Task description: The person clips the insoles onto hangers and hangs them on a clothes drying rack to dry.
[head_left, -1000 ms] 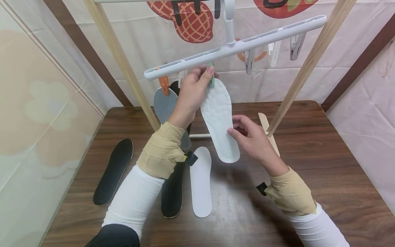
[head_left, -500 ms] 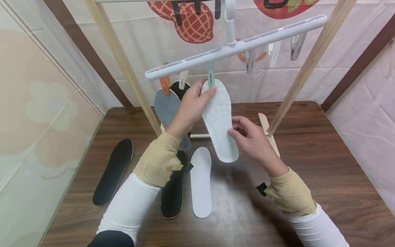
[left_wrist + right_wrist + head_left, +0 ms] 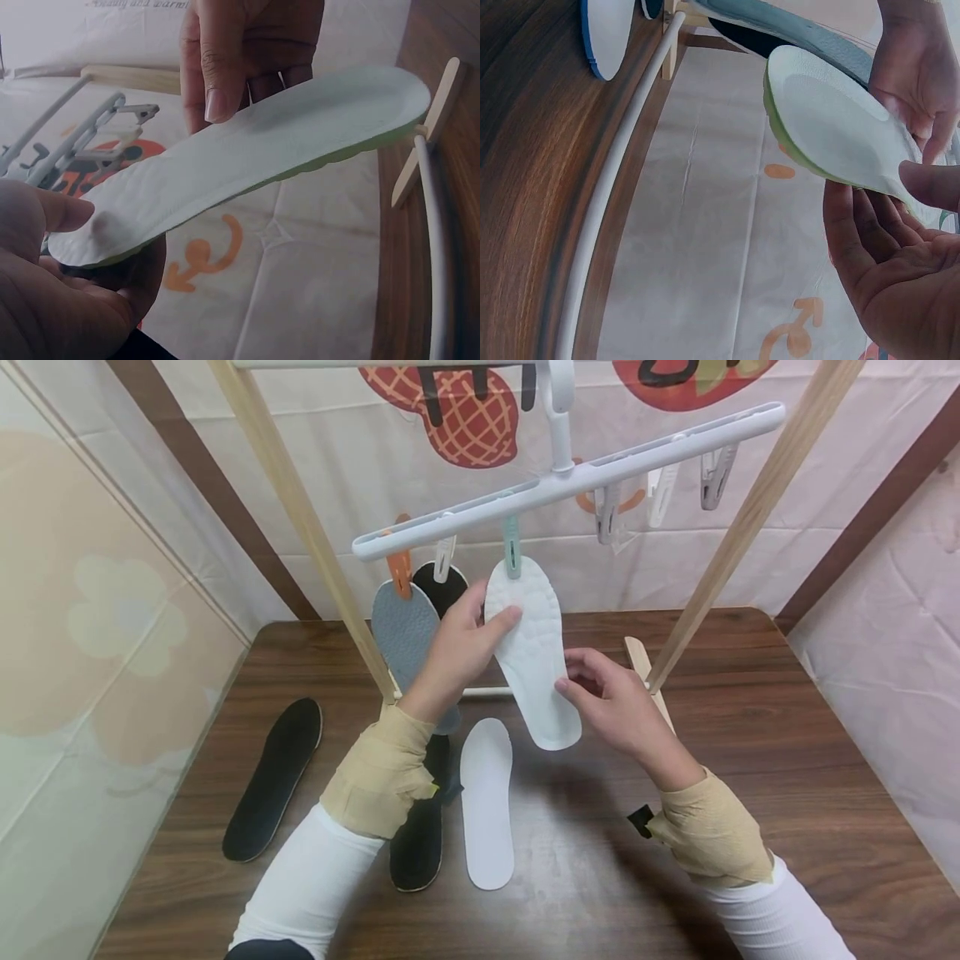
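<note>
A white insole [image 3: 528, 652] with a green underside hangs toe-down from a mint-green clip [image 3: 512, 547] on the white hanger [image 3: 600, 475]. My left hand [image 3: 465, 643] holds its upper left edge, thumb on the front face and fingers behind. Lower on the right edge, my right hand [image 3: 611, 697] pinches it between thumb and fingers. In the left wrist view the same insole [image 3: 255, 150] stretches between both hands. Left of it hang a grey insole [image 3: 405, 627] in an orange clip [image 3: 400, 572] and a black insole [image 3: 438, 587] in a white clip [image 3: 443, 560], partly hidden by my left hand.
A black insole [image 3: 273, 781] lies at the table's left; another black insole [image 3: 416, 843] and a white insole [image 3: 487, 806] lie in front. Several unused clips, including a grey clip [image 3: 606, 514], hang at right. Wooden posts [image 3: 300, 518] flank the hanger.
My left hand has left the mint-green clip and slid down onto the upper part of the white insole, which stays hanging. My right hand keeps its place at the insole's edge.
</note>
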Demonstrator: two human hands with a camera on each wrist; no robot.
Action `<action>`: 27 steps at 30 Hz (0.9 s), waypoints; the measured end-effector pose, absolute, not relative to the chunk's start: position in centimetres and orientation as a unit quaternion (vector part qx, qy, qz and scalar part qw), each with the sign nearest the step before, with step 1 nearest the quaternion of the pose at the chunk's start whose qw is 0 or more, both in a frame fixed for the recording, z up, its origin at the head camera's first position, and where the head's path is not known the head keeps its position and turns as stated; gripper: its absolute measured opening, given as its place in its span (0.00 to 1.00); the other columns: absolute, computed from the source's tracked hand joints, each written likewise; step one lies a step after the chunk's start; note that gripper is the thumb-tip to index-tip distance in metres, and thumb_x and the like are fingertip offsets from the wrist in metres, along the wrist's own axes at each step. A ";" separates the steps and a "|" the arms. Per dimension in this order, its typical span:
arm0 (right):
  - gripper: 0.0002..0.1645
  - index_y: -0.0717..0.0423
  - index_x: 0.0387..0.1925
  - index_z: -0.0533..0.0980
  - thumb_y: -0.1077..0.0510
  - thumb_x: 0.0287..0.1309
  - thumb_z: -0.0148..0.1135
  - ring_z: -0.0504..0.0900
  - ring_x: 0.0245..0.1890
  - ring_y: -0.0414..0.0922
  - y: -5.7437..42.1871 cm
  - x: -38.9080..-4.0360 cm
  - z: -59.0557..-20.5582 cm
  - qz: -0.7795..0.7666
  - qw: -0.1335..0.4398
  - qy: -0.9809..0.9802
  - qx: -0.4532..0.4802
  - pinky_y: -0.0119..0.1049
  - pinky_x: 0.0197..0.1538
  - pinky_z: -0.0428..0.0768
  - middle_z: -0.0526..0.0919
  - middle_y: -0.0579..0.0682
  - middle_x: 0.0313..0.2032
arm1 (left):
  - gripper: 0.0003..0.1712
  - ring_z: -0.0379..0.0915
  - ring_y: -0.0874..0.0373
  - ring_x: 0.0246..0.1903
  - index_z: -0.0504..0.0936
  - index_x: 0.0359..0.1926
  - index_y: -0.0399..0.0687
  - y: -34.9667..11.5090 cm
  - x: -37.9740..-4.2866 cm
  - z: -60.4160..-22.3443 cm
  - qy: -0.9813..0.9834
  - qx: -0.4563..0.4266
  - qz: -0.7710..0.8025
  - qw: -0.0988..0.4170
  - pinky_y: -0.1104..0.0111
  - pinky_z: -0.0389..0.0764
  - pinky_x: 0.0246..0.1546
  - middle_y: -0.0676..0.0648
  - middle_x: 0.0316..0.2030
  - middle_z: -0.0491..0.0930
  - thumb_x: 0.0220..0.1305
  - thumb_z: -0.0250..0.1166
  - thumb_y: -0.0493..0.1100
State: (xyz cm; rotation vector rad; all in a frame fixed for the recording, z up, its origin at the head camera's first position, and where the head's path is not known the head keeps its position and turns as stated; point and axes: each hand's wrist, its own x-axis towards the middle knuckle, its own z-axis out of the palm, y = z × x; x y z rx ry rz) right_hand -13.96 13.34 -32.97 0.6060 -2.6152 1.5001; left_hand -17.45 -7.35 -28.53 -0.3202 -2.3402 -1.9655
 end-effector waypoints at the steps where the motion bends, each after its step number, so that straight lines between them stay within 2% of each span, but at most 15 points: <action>1: 0.19 0.62 0.59 0.76 0.63 0.68 0.63 0.85 0.47 0.50 13.4 -14.0 -33.0 0.484 0.031 -0.852 0.198 0.44 0.53 0.80 0.88 0.57 0.44 | 0.22 0.81 0.56 0.40 0.73 0.64 0.40 -7.4 -17.3 -28.7 -0.763 -0.103 -0.637 0.032 0.67 0.80 0.41 0.40 0.48 0.81 0.72 0.61 0.39; 12: 0.23 0.60 0.62 0.74 0.62 0.67 0.64 0.86 0.51 0.52 13.4 -14.0 -32.9 0.451 0.006 -0.867 0.210 0.50 0.54 0.81 0.88 0.57 0.47 | 0.20 0.81 0.53 0.46 0.74 0.61 0.35 -7.8 -16.3 -31.6 -0.758 -0.080 -0.647 -0.001 0.67 0.79 0.46 0.36 0.50 0.83 0.72 0.61 0.38; 23: 0.26 0.61 0.64 0.72 0.61 0.67 0.64 0.86 0.52 0.52 13.4 -13.8 -32.3 0.425 -0.007 -0.876 0.226 0.51 0.54 0.81 0.87 0.58 0.49 | 0.20 0.81 0.49 0.51 0.72 0.62 0.34 -7.8 -14.9 -33.2 -0.740 -0.070 -0.668 -0.038 0.59 0.81 0.54 0.35 0.54 0.81 0.73 0.60 0.38; 27: 0.27 0.60 0.66 0.71 0.59 0.69 0.63 0.85 0.54 0.52 13.8 -13.8 -31.9 0.418 -0.020 -0.879 0.227 0.52 0.57 0.80 0.85 0.57 0.54 | 0.20 0.81 0.48 0.52 0.72 0.61 0.33 -7.9 -14.3 -33.3 -0.733 -0.068 -0.676 -0.043 0.58 0.82 0.53 0.34 0.54 0.81 0.74 0.60 0.37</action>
